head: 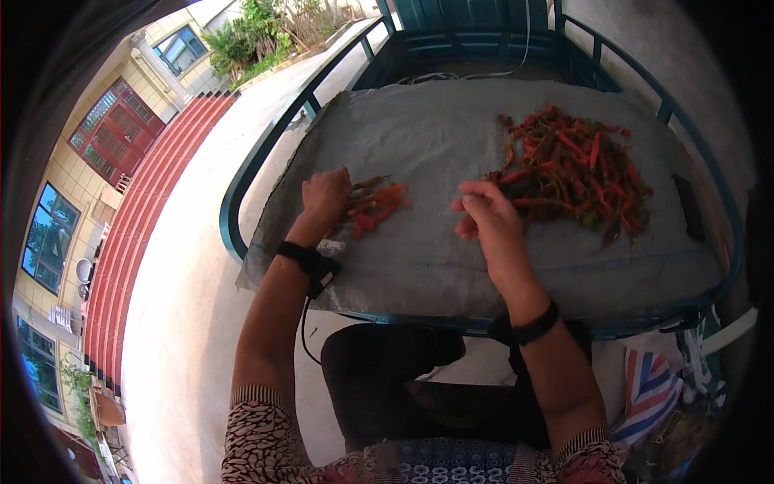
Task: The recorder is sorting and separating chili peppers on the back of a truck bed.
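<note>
A large heap of red chili peppers [580,163] with some green stems lies on the right of a grey woven sheet [411,139]. Farther left is a small group of red and orange chili peppers [378,206]. My left hand [326,193] rests at the left edge of that small group, its fingers bent down and mostly hidden, so its grip is unclear. Just left of the big heap, my right hand [490,212] hovers with thumb and fingers curled loosely apart. I see nothing between them.
The sheet covers part of a teal cargo bed with side rails [713,163]. A black flat object [687,206] lies at the sheet's right. Below right sits a striped bag [647,387]. Red steps [157,199] and a house stand to the left. A cable hangs from my left wristband.
</note>
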Action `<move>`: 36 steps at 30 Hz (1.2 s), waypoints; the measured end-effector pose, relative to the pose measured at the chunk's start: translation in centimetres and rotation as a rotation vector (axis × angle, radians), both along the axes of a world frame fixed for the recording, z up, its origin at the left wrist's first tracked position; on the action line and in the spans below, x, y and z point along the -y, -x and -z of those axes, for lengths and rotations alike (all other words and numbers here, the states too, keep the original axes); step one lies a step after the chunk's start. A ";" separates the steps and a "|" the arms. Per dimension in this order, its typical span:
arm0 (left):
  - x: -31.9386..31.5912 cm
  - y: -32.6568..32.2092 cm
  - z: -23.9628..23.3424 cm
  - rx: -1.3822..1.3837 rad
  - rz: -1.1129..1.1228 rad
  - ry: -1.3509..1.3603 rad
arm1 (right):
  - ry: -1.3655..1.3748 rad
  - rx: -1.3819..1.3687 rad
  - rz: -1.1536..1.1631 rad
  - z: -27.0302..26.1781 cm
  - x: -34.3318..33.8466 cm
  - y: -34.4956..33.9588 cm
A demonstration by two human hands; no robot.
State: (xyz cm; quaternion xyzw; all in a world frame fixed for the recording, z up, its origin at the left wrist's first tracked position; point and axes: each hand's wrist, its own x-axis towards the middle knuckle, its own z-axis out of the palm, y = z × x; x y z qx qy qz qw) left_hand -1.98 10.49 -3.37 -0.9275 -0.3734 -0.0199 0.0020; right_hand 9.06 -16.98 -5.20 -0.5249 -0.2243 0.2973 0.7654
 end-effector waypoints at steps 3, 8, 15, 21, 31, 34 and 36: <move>1.2 1.2 -0.2 0.261 0.186 -0.341 | -0.001 0.057 -0.054 0.2 -0.5 0.2; 10.0 1.6 -3.6 0.578 0.367 -0.060 | 0.036 0.102 -0.045 0.1 -0.2 0.2; 14.8 1.2 -2.2 0.874 0.351 0.168 | 0.110 0.038 -0.201 0.0 0.8 -1.0; 16.5 0.4 -0.1 1.043 0.124 0.650 | -0.073 0.008 -0.136 -0.7 1.3 -0.9; 18.2 -0.1 0.2 1.151 0.247 0.738 | -0.266 -0.263 0.289 -0.5 2.3 -2.9; 18.2 -0.2 0.5 1.129 0.420 0.690 | -0.141 -0.366 0.102 -0.9 2.8 -2.9; 18.5 -0.1 0.5 1.099 0.457 0.687 | -0.046 -0.257 -0.085 -1.2 2.7 -2.5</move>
